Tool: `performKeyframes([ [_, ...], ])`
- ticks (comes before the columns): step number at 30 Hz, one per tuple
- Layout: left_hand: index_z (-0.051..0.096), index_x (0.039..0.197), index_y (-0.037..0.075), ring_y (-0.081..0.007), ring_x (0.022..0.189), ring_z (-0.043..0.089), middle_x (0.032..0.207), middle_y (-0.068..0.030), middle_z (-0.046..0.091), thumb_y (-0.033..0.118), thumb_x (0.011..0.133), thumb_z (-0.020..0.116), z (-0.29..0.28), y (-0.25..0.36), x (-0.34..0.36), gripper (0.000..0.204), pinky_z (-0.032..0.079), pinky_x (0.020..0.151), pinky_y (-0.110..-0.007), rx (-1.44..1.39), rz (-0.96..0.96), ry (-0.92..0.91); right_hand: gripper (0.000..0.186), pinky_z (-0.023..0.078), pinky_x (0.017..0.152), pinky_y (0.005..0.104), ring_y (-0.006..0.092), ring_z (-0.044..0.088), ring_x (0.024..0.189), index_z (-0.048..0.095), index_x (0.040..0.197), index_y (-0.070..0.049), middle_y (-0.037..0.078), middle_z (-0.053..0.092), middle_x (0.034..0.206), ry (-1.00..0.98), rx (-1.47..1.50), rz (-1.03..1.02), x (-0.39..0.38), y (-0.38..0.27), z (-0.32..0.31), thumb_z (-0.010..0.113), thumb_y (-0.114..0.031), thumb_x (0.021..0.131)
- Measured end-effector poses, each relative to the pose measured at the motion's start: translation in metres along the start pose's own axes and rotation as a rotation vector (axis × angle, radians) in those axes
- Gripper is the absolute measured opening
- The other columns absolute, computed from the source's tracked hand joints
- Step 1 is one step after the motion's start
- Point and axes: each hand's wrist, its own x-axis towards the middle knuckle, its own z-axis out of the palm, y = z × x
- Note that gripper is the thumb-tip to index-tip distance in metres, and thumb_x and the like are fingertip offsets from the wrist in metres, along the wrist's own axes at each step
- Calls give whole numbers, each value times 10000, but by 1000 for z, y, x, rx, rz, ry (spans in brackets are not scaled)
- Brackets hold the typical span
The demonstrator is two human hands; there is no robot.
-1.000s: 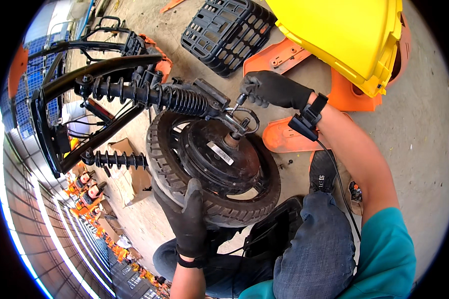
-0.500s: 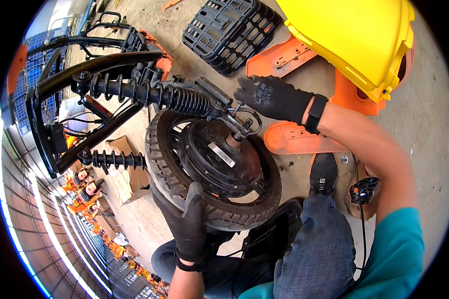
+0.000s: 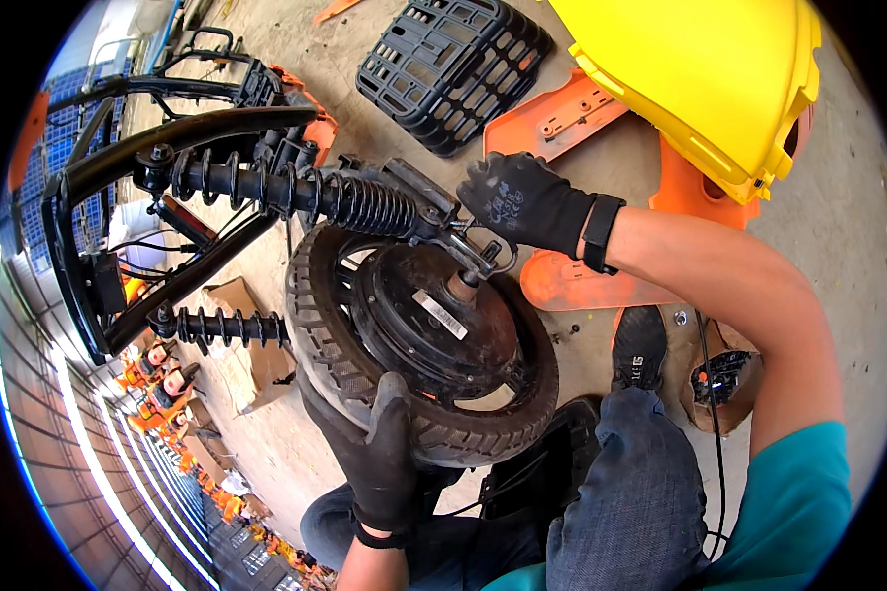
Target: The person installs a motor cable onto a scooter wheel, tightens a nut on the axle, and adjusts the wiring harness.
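A black wheel (image 3: 443,320) with a knobbly tyre and a round hub motor sits tilted at the end of a black frame (image 3: 192,128). My left hand (image 3: 375,443), in a black glove, grips the tyre's near edge, thumb on top and fingers hidden beneath. My right hand (image 3: 517,202), gloved too, is closed beside the swingarm end (image 3: 473,251), just above the axle (image 3: 462,287). A thin metal piece shows by its fingers, but what they hold is mostly hidden. A coil-spring shock absorber (image 3: 365,202) runs from the frame to the swingarm end.
A black plastic crate (image 3: 448,69) lies at the back. Orange panels (image 3: 586,281) and a yellow box (image 3: 700,79) are at the right. Small loose parts (image 3: 575,330) dot the floor near my shoe (image 3: 641,350). A black cable (image 3: 712,424) hangs at the right.
My right hand has shifted slightly left and down, closer to the swingarm end. My left hand stays on the tyre, which has hardly moved.
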Motion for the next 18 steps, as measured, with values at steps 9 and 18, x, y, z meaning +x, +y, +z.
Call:
performKeyframes([
  [9, 189, 1504, -24, -278, 1335, 372, 1464, -192, 346, 89, 861, 633, 3, 1, -1, 789, 277, 1129, -404, -7, 40, -7, 67, 491, 530, 410, 286, 656, 622, 661, 721, -111, 85, 643, 652, -145, 215, -41, 14, 19, 0, 625, -164, 737],
  [18, 231, 1491, -26, -275, 1303, 421, 1438, -189, 392, 161, 882, 611, 3, -1, -3, 742, 305, 1109, -395, 28, 49, 1, 94, 495, 557, 385, 270, 629, 778, 658, 767, -101, 90, 626, 783, -71, 66, 3, 8, -1, -11, 606, -179, 774],
])
